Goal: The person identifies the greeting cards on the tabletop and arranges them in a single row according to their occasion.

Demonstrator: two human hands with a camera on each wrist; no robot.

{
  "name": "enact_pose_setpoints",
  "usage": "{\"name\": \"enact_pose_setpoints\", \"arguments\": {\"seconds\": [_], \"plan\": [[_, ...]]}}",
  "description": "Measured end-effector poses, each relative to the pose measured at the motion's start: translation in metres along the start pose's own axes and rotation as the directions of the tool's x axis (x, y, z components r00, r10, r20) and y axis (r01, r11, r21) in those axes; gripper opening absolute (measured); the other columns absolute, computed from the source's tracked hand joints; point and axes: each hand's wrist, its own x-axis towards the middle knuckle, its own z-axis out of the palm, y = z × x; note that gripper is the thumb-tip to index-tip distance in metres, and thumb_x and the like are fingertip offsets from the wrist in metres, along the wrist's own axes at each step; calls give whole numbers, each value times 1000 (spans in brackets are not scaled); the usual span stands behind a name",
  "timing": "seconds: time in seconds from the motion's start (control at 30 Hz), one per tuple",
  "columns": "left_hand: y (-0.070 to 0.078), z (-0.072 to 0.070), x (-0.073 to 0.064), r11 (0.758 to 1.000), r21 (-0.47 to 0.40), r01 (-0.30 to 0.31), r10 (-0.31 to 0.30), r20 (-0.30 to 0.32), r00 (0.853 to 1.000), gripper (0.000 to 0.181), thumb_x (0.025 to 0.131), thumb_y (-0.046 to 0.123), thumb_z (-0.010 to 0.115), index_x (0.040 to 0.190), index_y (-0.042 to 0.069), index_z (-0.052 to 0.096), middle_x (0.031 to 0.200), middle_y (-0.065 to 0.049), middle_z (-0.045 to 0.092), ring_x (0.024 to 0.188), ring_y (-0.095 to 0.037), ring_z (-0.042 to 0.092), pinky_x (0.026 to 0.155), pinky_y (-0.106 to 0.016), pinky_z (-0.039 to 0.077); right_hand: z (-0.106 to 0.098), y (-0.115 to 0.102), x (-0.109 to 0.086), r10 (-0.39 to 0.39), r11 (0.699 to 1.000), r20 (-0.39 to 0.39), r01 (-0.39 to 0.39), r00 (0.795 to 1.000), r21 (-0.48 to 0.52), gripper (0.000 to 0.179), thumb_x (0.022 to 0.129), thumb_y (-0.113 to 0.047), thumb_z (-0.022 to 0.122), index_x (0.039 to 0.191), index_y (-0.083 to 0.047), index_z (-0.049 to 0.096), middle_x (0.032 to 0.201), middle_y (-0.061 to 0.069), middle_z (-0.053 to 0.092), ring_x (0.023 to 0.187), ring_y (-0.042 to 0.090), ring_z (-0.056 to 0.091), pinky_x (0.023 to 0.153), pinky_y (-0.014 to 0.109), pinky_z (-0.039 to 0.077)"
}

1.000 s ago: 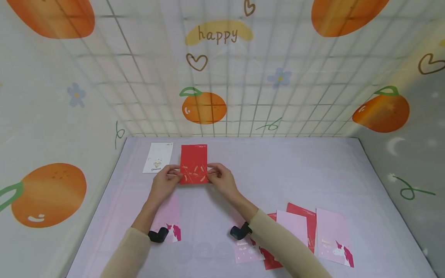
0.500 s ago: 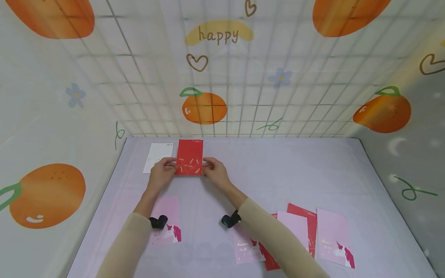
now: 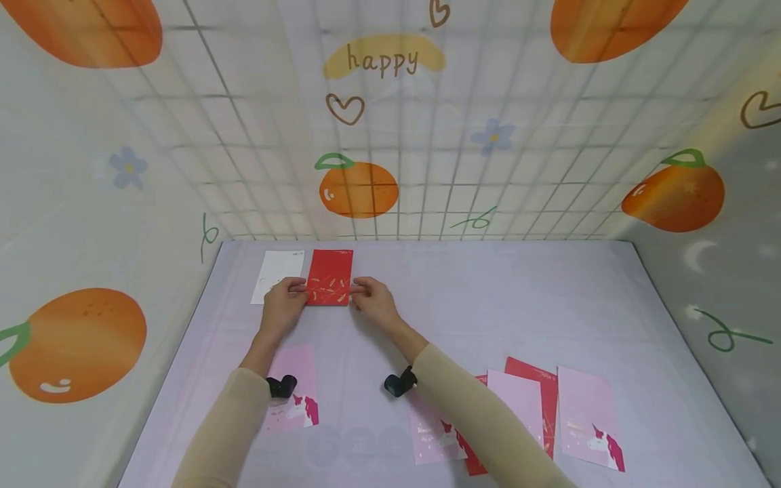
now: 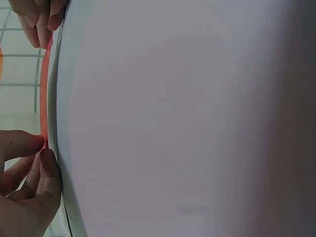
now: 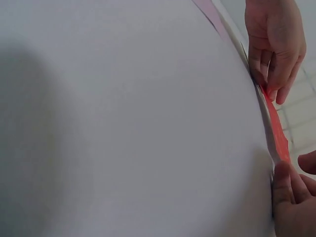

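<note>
A red card (image 3: 329, 278) with gold leaf print lies at the back left of the table, just right of a white card (image 3: 281, 271). My left hand (image 3: 283, 305) pinches its left edge between thumb and finger, overlapping the white card's lower part in the head view. At the red card's right edge, my right hand (image 3: 378, 305) holds on with the thumb and a finger, while another finger (image 5: 308, 162) is raised off the card in the right wrist view. Both wrist views show the red card (image 4: 44, 98) edge-on, low over the table.
A pink unicorn card (image 3: 305, 369) lies under the left forearm. At the front right lie another pink unicorn card (image 3: 588, 413), overlapping red (image 3: 537, 373) and pink cards (image 3: 515, 400), partly under the right sleeve. A patterned curtain (image 3: 421, 169) closes the back.
Both hands have carried the red card back and slightly left, and down to the table beside the white card. A finger of the right hand has lifted from it.
</note>
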Motion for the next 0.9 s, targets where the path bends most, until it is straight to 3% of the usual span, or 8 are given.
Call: {"name": "enact_pose_setpoints", "arguments": {"seconds": [0.53,0.9], "plan": [[2,3,-1,1000,11,-15,15,-5,1000,33,93,8,65,123,-5,63,112,-20,70,103,-31,68,85,-43,56,1,0,-1,8,999,11,-7,1000,-45,36,97,-4,59,133,2,57,118,12,68,87,18,65,75,27,56],[8,3,-4,999,50,-7,8,-15,1000,33,94,10,64,123,-7,64,112,-21,70,102,-31,69,84,-44,56,0,1,0,-19,996,14,20,1000,-83,36,97,-3,59,132,2,58,118,12,69,97,21,65,77,28,56]]}}
